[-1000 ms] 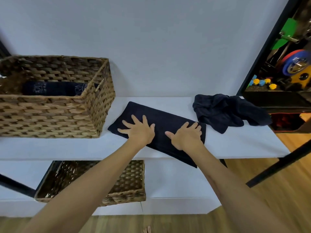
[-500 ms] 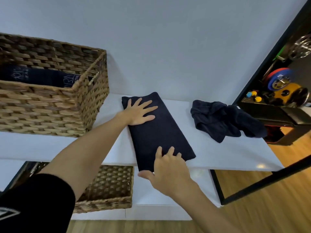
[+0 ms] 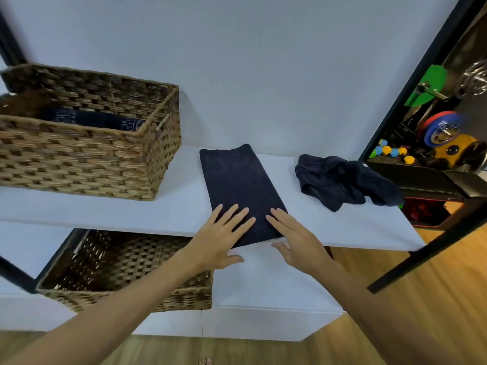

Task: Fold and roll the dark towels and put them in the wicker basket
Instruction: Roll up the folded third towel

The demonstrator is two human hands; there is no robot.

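Both hands (image 3: 259, 238) rest flat on folded towel's (image 3: 238, 188) near end.

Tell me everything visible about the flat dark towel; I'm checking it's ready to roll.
The flat dark towel is navy terry-like cloth, folded into a long narrow strip, lying smooth on the white shelf, running from the wall to the front edge. The left hand and right hand rest straight-fingered on its near end. Nothing else touches it.

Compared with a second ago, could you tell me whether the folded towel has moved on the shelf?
Yes. The folded towel has been turned from lying slantwise across the white shelf to pointing at the wall, its far end nearer the wicker basket.
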